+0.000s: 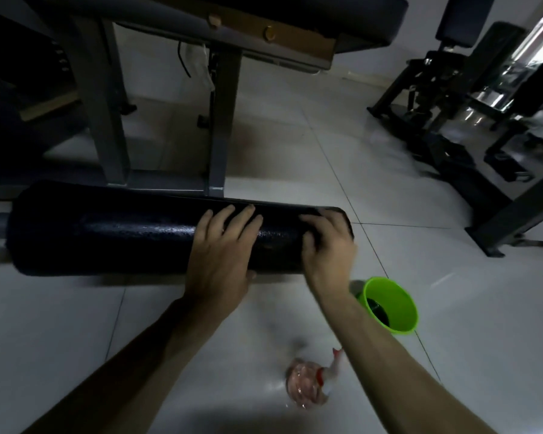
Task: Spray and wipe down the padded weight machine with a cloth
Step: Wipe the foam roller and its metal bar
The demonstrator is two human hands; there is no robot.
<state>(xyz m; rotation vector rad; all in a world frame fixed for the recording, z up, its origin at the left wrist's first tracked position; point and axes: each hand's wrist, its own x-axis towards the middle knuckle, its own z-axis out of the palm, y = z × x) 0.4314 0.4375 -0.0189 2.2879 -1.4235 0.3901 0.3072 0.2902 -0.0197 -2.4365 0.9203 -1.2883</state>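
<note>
Head view, looking down at a tiled floor (342, 158). The black padded roller (113, 233) of the weight machine lies level across the middle, from 9 o'clock towards the centre, with its surface glossy.

The left hand (220, 255) rests flat on top of the roller near its right part, fingers straight and spread, holding nothing. The right hand (326, 249) sits at 3 o'clock from the left hand, on the roller's right end, with its fingers bent over the dark edge. No cloth can be made out against the black padding, so whether this hand grips one cannot be told.

At 12 o'clock from the roller, and touching its far side in the picture, stand the grey uprights (221, 120) of the machine's frame, which carry a dark pad (358, 17) above. A green bucket (400, 308) stands on the floor at 4 o'clock from the right hand, just beside the forearm, with something dark inside. A blurred spray bottle (306, 388) with pinkish contents is at 6 o'clock, between the two forearms. Other gym machines (470, 98) crowd the floor at 2 o'clock, well apart from the roller.
</note>
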